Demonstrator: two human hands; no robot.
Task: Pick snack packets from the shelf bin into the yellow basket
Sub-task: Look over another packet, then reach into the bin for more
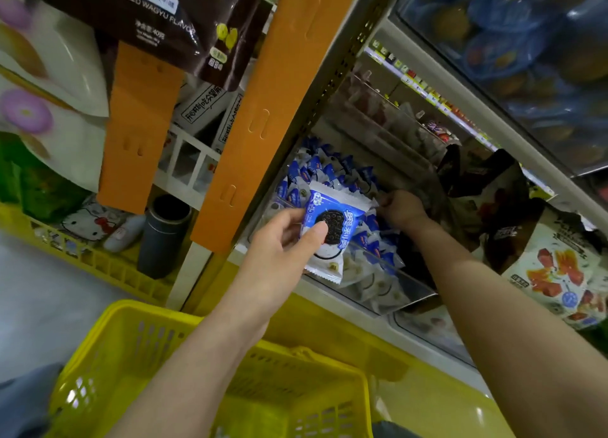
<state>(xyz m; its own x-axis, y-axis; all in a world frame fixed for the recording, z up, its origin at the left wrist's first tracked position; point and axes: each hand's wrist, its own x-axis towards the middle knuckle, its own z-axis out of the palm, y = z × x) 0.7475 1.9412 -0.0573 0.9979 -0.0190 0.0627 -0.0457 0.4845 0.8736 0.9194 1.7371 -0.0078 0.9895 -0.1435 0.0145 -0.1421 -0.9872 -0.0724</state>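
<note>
Left grip (pixel 279 240): pinching one snack packet (pixel 342 217), thumb pressed on the printed front and fingers curled behind it. The packet is white and blue with a dark round biscuit pictured on it. It is held tilted, clear of the pile, in front of the near wall of the shelf bin (pixel 394 289).

Right grip (pixel 399 210): just right of the held packet, back of the hand toward the camera, fingers curled down into the bin. The fingertips are hidden; I cannot tell whether they pinch a packet or only touch the pile.

The shelf bin has clear walls and sits on the shelf ahead of both forearms. It holds a heap of like blue-and-white packets (pixel 316 171) running from its near wall to its far end.

The yellow basket (pixel 108 332) is nearest, below the left forearm. Its open top faces up. What shows of its inside is blurred, and no packet can be made out there.

Left of the bin stands an orange upright strip (pixel 263 108). Further left, a dark cylindrical flask (pixel 164 237) stands on a yellow rack. Brown snack bags (pixel 148 10) hang at the top left. Large printed bags (pixel 559 266) sit right of the bin.
</note>
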